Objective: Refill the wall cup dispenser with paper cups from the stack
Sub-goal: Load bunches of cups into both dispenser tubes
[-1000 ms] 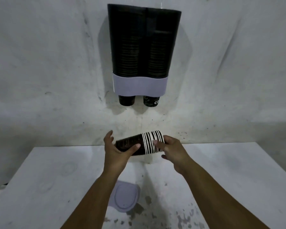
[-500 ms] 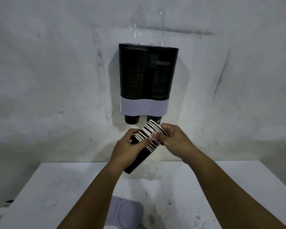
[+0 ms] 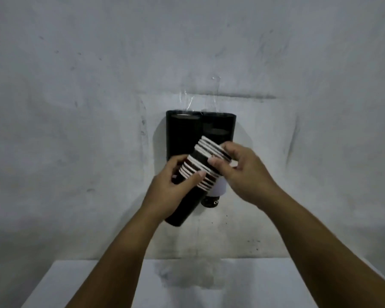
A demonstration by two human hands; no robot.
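Midair, a tilted stack of paper cups (image 3: 198,174) is held in front of the wall dispenser (image 3: 182,134).

Left hand (image 3: 173,192) fingers wrap the lower cups; right hand (image 3: 242,172) fingers pinch the upper rims, splitting off a few. Light, thin-walled and easily crushed, I judge: grip at the rolled rims, gently. Below lies the white counter (image 3: 98,285).

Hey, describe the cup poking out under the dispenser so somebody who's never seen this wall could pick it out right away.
On the grey wall hangs a black two-column cup dispenser with a pale band low on its front. Below that band, beside the stack of cups in the hands, one black cup bottom hangs out. It alone shows white lettering.
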